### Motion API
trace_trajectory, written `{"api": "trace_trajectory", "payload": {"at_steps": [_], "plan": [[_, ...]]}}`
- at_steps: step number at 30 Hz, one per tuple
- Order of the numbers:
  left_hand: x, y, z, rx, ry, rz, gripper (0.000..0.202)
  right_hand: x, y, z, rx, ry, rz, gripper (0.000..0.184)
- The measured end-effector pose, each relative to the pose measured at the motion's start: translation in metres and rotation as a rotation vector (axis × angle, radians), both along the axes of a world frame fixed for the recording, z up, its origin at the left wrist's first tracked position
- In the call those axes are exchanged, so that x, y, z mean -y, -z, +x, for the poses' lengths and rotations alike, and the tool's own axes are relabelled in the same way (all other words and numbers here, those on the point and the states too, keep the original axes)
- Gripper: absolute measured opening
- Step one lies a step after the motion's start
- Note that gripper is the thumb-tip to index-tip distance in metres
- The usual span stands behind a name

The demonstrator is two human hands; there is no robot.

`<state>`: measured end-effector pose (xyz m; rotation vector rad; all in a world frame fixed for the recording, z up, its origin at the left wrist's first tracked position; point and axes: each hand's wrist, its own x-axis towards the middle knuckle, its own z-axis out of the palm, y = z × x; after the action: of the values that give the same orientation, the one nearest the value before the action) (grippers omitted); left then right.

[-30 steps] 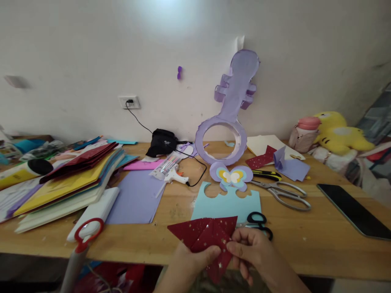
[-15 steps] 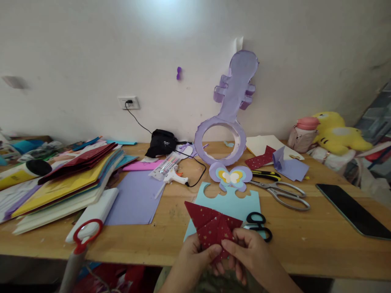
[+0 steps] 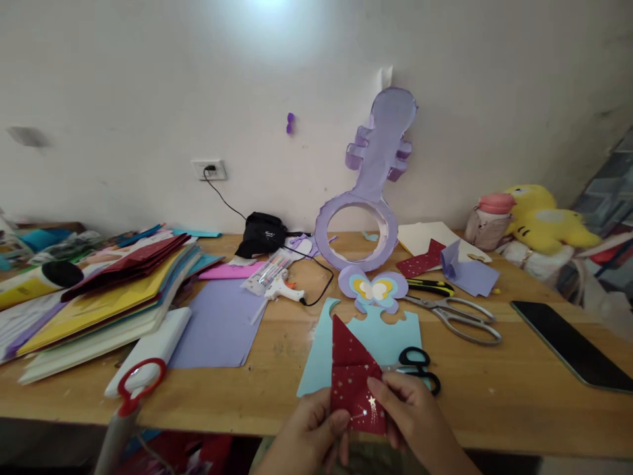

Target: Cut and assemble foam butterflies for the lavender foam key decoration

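Wooden desk (image 3: 494,409), cluttered with craft sheets (image 3: 99,303); left hand (image 3: 309,429) pinches the lower left of the folded red starred paper (image 3: 352,369), which stands point-up between both grips at the near edge; right hand (image 3: 410,422) pinches its lower right corner; likely light, thin, crease-prone, best held by folded edges; black scissors (image 3: 420,366) lie just right of the grip.

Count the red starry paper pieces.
2: a folded piece held by left hand and right hand; a flat piece beside the lilac paper. The paper stack may hide more.
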<state>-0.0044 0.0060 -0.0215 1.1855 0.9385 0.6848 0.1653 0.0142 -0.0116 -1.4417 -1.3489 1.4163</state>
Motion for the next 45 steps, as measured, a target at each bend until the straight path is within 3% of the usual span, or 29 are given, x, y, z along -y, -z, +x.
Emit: {"api": "trace_trajectory", "payload": {"at_steps": [4,8,11,14,17,19,21,23,25,28,29,31,34,36,42,45], "plan": [[0.001,-0.003,-0.006,-0.05,-0.021,0.059,0.057,0.0,0.008,0.001,0.058,0.007,0.076,0.064],[0.0,-0.015,-0.019,-0.248,-0.095,0.305,0.035,-0.003,0.015,0.013,0.201,0.157,0.355,0.044],[-0.001,-0.023,-0.027,-0.325,-0.15,0.384,0.013,-0.001,0.011,0.027,0.253,0.014,0.622,0.035],[-0.002,-0.024,-0.026,-0.156,-0.29,0.249,0.022,0.005,0.002,0.035,0.342,-0.17,0.938,0.033],[-0.002,-0.022,-0.02,0.168,-0.411,-0.024,0.042,0.011,-0.005,0.03,0.523,-0.183,1.188,0.035],[-0.002,-0.021,-0.016,0.318,-0.428,-0.178,0.051,0.013,-0.008,0.023,0.608,-0.185,1.309,0.037],[-0.004,-0.021,-0.013,0.334,-0.437,-0.239,0.052,0.014,-0.005,0.018,0.613,-0.219,1.355,0.037],[-0.006,-0.021,-0.012,0.285,-0.42,-0.235,0.052,0.016,0.005,0.019,0.513,-0.312,1.298,0.032],[-0.007,-0.018,-0.013,0.277,-0.336,-0.241,0.056,0.018,0.02,0.027,0.325,-0.369,1.148,0.031],[-0.007,-0.01,-0.016,0.342,-0.204,-0.271,0.066,0.02,0.038,0.045,0.036,-0.139,0.857,0.046],[-0.007,-0.007,-0.017,0.347,-0.17,-0.28,0.069,0.021,0.039,0.05,-0.013,-0.067,0.749,0.041],[-0.007,-0.002,-0.018,0.311,-0.101,-0.3,0.071,0.02,0.031,0.056,-0.063,-0.111,0.62,0.03],[-0.007,-0.003,-0.016,0.176,0.015,-0.302,0.067,0.018,0.008,0.054,-0.076,-0.433,0.57,0.026],[-0.006,-0.006,-0.011,0.075,0.04,-0.26,0.059,0.016,-0.003,0.049,-0.077,-0.529,0.544,0.027],[0.003,-0.019,0.005,-0.118,-0.041,-0.057,0.018,0.017,0.003,0.03,-0.037,-0.238,0.387,0.031],[0.005,-0.024,0.003,-0.178,-0.042,-0.019,0.023,0.02,-0.002,0.029,0.013,-0.324,0.325,0.026]]}}
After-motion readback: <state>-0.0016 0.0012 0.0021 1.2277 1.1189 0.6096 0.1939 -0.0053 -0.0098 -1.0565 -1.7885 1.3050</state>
